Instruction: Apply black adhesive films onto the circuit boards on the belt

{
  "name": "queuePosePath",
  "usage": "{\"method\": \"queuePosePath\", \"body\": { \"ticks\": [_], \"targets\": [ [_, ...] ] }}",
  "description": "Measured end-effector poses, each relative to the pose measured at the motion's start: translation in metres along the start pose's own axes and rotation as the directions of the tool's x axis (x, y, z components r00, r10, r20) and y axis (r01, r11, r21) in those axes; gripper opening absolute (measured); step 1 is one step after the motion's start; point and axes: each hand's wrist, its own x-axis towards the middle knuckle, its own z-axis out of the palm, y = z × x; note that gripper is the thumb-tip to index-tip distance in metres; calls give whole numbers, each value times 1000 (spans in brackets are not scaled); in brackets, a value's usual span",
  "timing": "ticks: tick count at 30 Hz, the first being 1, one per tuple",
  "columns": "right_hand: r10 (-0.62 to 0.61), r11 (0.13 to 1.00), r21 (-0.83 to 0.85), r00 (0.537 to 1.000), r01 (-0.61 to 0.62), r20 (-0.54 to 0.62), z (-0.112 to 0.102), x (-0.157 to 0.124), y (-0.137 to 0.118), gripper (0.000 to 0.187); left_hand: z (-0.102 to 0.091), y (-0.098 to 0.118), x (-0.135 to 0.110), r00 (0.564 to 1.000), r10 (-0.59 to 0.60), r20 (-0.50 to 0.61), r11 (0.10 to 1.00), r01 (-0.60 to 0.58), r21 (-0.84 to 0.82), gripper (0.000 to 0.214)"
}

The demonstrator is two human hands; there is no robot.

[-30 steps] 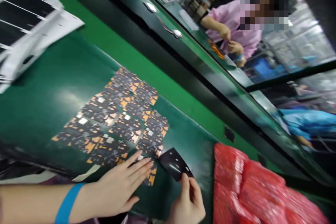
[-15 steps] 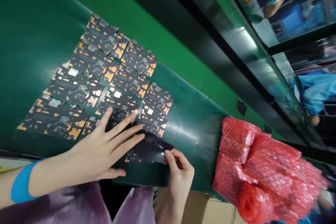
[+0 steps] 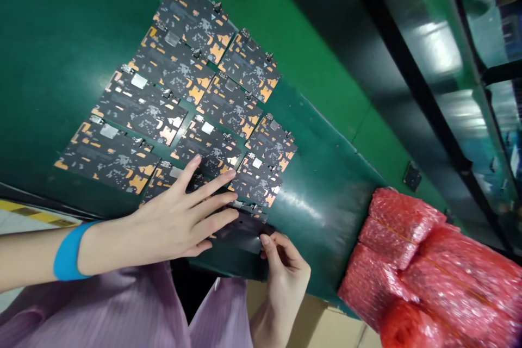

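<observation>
Several black and orange flexible circuit boards (image 3: 191,92) lie in rows on a dark green belt (image 3: 49,38). My left hand (image 3: 183,217) rests flat with fingers spread on the nearest board of the rows. A blue band (image 3: 67,250) circles that wrist. My right hand (image 3: 283,266) pinches the near edge of a thin black sheet (image 3: 244,228), which lies over the nearest board at the belt's front edge, just under my left fingertips.
A heap of red bubble-wrap bundles (image 3: 428,272) sits on the belt to the right. A black rail (image 3: 411,70) and a glossy green shelf (image 3: 448,49) run behind the belt. A cardboard box (image 3: 326,326) is below the belt edge.
The view has tilted down and the person across has left the frame. My right hand brought the black sheet down from the air onto the nearest board; my left hand stays flat there.
</observation>
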Motion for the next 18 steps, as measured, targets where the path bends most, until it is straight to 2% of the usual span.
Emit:
{"method": "queuePosePath", "body": {
  "ticks": [18],
  "targets": [
    [5,1000,-20,1000,-5,-11,-1,0,4,25,0,0,-3,1000,-12,25,1000,13,-26,59]
  ]
}}
